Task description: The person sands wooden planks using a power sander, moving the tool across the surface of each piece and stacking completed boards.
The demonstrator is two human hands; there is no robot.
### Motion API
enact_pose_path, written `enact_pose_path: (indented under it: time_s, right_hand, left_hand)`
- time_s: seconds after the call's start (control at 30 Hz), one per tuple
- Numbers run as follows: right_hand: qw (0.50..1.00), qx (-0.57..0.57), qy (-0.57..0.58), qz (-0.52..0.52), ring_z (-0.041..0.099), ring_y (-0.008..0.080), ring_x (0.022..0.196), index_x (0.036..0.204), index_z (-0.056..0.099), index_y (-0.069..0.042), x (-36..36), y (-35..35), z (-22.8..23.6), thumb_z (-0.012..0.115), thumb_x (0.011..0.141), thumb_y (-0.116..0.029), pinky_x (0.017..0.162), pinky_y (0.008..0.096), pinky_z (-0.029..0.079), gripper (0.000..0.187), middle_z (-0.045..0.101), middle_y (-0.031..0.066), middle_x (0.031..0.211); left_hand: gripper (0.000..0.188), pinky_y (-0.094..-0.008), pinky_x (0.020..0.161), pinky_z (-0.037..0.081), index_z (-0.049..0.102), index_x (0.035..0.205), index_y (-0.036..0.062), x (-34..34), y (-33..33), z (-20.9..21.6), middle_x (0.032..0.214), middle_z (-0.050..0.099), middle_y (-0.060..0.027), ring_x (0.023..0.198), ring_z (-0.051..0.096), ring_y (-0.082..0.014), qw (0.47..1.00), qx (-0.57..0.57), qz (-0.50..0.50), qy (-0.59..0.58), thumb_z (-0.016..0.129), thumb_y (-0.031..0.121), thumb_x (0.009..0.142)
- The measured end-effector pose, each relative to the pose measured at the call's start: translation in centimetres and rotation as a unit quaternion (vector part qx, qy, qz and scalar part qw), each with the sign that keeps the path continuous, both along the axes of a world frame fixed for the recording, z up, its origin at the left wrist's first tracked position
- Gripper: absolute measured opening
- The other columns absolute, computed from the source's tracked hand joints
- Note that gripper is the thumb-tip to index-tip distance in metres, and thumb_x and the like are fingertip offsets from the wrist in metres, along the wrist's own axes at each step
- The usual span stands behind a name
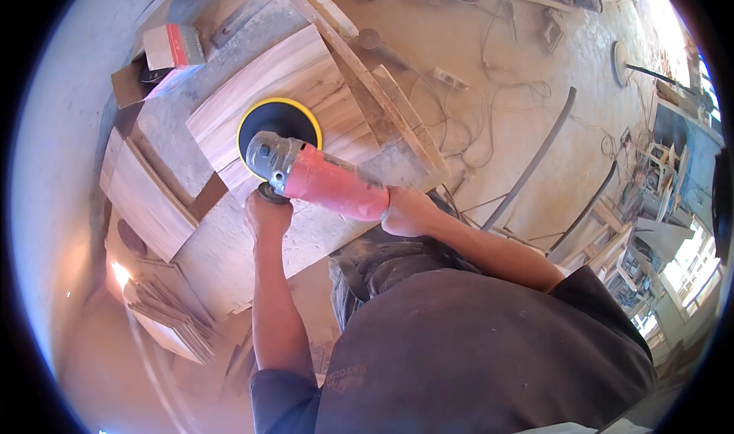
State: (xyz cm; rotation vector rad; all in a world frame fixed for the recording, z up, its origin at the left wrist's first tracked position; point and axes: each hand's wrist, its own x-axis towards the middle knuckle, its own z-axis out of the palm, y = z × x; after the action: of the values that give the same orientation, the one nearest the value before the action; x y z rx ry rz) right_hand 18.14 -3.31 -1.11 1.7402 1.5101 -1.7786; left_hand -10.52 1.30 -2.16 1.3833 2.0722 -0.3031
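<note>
A red angle sander (336, 183) with a grey metal head lies across the middle of the view. Its round black pad with a yellow rim (260, 120) is over a light wooden panel (290, 67) with streaky grain; whether the pad touches the wood, I cannot tell. My left hand (267, 216) is wrapped round the black side handle (273, 192) by the tool's head. The rear end of the red body is in my right hand (409, 211), its fingers closed and partly hidden behind the tool. The panel rests on a dusty worktable (222, 243).
More wooden panels (145, 197) lie on the left, with a stack of thin boards (168, 323) below. An opened box (172, 48) stands at the upper left. Long wooden strips (367, 74) run along the panel's right side. Cables (485, 120) cross the dusty floor, where a dark curved strip (535, 159) lies.
</note>
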Motion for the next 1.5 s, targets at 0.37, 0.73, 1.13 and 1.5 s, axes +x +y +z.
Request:
enact_pose_path:
  time_s: [0.37, 0.73, 1.13, 1.5]
  right_hand:
    - [0.957, -0.044, -0.057, -0.28, 0.052, 0.0097, 0.056, 0.079, 0.062, -0.003, 7.8, -5.3, 2.2, 0.069, 0.072, -0.009, 0.051, 0.0304, 0.044, 0.011, 0.057, 0.0007, 0.065]
    - [0.997, 0.017, 0.018, -0.068, 0.064, 0.0234, 0.057, 0.087, 0.065, 0.004, -8.3, -4.0, -0.7, 0.068, 0.073, -0.012, 0.055, 0.0401, 0.052, 0.022, 0.065, 0.0146, 0.066]
    - [0.993, -0.031, -0.108, -0.04, 0.068, 0.0291, 0.066, 0.086, 0.068, 0.005, -3.6, -11.8, 0.2, 0.064, 0.068, -0.016, 0.059, 0.0443, 0.054, 0.028, 0.068, 0.0189, 0.072]
    - [0.996, 0.023, -0.036, 0.08, 0.067, 0.0432, 0.1, 0.102, 0.07, 0.001, -10.6, -10.4, 0.1, 0.062, 0.072, -0.013, 0.086, 0.0473, 0.054, 0.034, 0.07, 0.0263, 0.103]
  left_hand:
    - [0.025, -0.0441, 0.09, 0.057, 0.077, 0.105, 0.011, 12.5, 7.8, 4.0, 0.11, 0.074, -0.0161, 0.108, 0.07, -0.0331, 0.972, -0.04, -0.185, -0.139, 0.064, 0.022, 0.087]
    - [0.028, -0.0472, 0.087, 0.056, 0.075, 0.099, 0.0074, -6.8, 2.4, 1.5, 0.103, 0.074, -0.0185, 0.101, 0.071, -0.0361, 0.998, 0.032, -0.05, 0.019, 0.072, 0.027, 0.08]
    - [0.029, -0.0474, 0.089, 0.056, 0.074, 0.105, 0.0068, -3.6, -6.5, 3.1, 0.107, 0.072, -0.0208, 0.103, 0.07, -0.0372, 0.992, -0.06, -0.046, -0.099, 0.064, 0.024, 0.084]
    - [0.023, -0.0501, 0.083, 0.055, 0.075, 0.097, 0.0046, -10.4, -12.1, 1.3, 0.1, 0.072, -0.0235, 0.099, 0.069, -0.041, 0.996, -0.022, 0.081, -0.034, 0.072, 0.018, 0.078]
